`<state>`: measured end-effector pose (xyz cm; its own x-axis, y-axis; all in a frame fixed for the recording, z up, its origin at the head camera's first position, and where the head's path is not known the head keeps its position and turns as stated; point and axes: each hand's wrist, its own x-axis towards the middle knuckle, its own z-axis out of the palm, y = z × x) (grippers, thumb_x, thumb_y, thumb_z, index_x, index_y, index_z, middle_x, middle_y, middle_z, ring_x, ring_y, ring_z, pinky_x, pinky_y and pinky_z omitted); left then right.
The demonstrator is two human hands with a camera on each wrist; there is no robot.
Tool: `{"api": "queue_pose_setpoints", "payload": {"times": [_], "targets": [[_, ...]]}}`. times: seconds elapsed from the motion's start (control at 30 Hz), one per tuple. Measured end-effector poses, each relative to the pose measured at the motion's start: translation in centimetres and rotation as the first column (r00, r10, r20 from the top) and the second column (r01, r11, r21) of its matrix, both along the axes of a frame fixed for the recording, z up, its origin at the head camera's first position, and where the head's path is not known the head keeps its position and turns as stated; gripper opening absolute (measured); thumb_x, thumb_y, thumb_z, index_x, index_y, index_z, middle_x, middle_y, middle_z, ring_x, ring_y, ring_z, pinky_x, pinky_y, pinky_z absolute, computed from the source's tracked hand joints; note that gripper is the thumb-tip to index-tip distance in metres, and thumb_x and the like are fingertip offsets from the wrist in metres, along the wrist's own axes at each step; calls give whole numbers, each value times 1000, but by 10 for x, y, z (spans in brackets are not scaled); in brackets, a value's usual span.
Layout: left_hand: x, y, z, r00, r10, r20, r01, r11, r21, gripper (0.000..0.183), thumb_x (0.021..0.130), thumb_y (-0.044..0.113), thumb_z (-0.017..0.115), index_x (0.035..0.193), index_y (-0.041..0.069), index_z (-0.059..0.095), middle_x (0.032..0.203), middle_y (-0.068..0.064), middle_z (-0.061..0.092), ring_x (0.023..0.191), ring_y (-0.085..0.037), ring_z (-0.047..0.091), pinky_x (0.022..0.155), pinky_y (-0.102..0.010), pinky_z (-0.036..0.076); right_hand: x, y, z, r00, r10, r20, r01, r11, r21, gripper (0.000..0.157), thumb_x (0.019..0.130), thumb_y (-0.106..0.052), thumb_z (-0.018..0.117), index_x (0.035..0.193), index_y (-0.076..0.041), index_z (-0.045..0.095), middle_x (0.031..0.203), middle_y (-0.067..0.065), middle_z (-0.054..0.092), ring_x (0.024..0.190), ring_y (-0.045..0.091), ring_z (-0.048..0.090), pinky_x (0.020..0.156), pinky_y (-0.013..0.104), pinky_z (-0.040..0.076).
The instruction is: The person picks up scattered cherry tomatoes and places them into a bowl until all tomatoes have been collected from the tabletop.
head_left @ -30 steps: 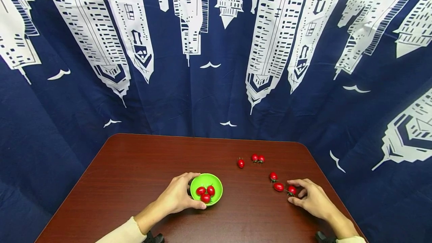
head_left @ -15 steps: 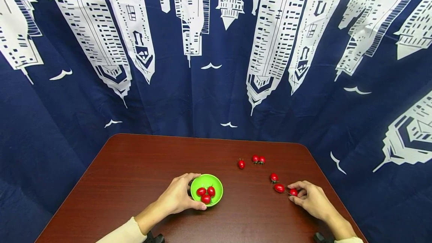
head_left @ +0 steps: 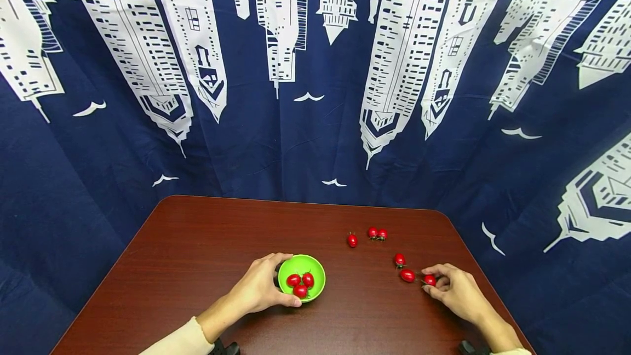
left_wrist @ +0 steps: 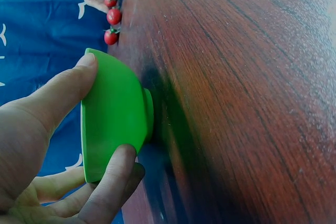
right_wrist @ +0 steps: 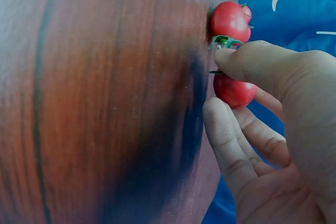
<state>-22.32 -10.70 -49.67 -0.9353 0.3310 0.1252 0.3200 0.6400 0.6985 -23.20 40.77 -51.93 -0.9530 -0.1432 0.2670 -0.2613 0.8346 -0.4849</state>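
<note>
My left hand (head_left: 258,285) holds a green bowl (head_left: 307,263) at its rim, thumb on the near side and fingers on the far side. Three red cherry tomatoes (head_left: 300,284) lie inside. In the left wrist view the bowl (left_wrist: 113,114) stands upright on the table, and its contents are hidden. To the right, my right hand (head_left: 455,292) pinches a cherry tomato (head_left: 429,280) between thumb and fingers, low at the tabletop. The right wrist view shows this tomato (right_wrist: 234,92) under the thumb, close to another cherry tomato (right_wrist: 230,20) with a green stem.
Two cherry tomatoes, one lying sideways (head_left: 407,275) and one behind it (head_left: 400,259), sit left of the right hand. Farther back are a single tomato (head_left: 352,240) and a touching pair (head_left: 377,233). A blue printed curtain (head_left: 305,141) hangs behind the brown table (head_left: 207,234).
My right hand's fingers have closed in on the cherry tomato, which has shifted slightly right, away from the sideways one. The left hand and bowl have stayed in place.
</note>
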Motion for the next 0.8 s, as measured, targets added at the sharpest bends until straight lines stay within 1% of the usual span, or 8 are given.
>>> {"api": "queue_pose_setpoints", "payload": {"times": [0.17,0.3,0.4,0.57,0.8], "targets": [[0,0,0,1000,-6,3,6,1000,0,101,70,39,115,154,7,70,137,-7,79,110,-21,76,92,-35,64,0,-2,5,999,11,-53,-11,1000,2,34,86,-6,102,115,-14,86,95,-6,75,75,-6,66,67,22,58],[-1,0,-1,1000,-15,5,15,1000,-2,101,71,40,115,155,7,69,134,-7,79,110,-21,75,92,-36,65,0,-5,10,996,22,-82,-22,1000,-7,34,85,-6,102,115,-12,87,94,-6,75,74,-6,66,66,19,58],[-2,0,-2,1000,-15,0,15,1000,-1,101,71,39,115,154,6,70,132,-7,79,110,-21,75,91,-36,65,0,-8,13,996,31,-85,-32,999,-16,35,85,-4,103,116,-10,87,96,-6,76,75,-6,66,66,18,59],[-1,-1,-1,1000,-9,-14,9,1000,3,101,69,38,116,154,6,70,135,-7,79,108,-20,76,91,-34,64,-1,-14,19,996,41,-78,-44,999,-27,36,86,-2,102,118,-8,86,99,-3,79,76,-7,66,67,18,60],[1,-2,1,1000,-5,-5,5,1000,8,101,70,37,115,155,6,69,139,-10,78,110,-22,72,92,-38,63,0,-28,26,994,77,-74,-80,996,-40,37,87,-1,101,120,-9,86,100,-4,78,77,-6,68,68,19,62]]}}
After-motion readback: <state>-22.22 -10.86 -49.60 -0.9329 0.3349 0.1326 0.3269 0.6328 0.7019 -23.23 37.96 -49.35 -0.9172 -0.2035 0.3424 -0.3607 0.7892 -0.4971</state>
